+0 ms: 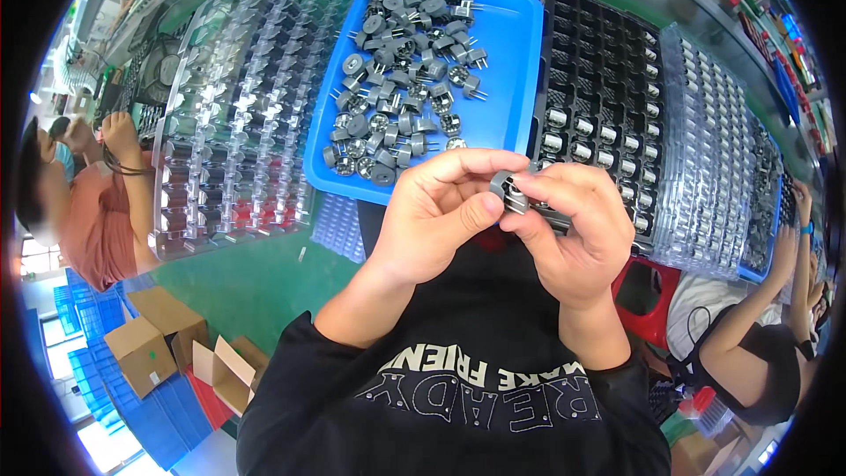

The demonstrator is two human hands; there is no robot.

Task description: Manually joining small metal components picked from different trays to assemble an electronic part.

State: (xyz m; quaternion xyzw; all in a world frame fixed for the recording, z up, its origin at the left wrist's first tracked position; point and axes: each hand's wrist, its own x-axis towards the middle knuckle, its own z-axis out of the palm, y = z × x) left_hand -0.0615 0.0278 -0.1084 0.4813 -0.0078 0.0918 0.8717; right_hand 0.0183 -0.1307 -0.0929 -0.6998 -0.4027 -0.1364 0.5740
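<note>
Close to my body, just past the near edge of the blue tray, both hands meet at a small grey round part with metal prongs. The fingertips of my left hand pinch it from the left. On its other side, the thumb and fingers of my right hand are closed on it too. My fingers cover some of the part. Beyond my hands, a blue tray carries many loose grey round parts with pins. To its right, a black compartment tray holds silver metal cylinders in several pockets.
Stacked clear plastic trays stand at left; another clear stack with silver pieces stands at right. Co-workers sit on both sides, one in a rust-coloured top. Open cardboard boxes are at lower left, a red stool at right.
</note>
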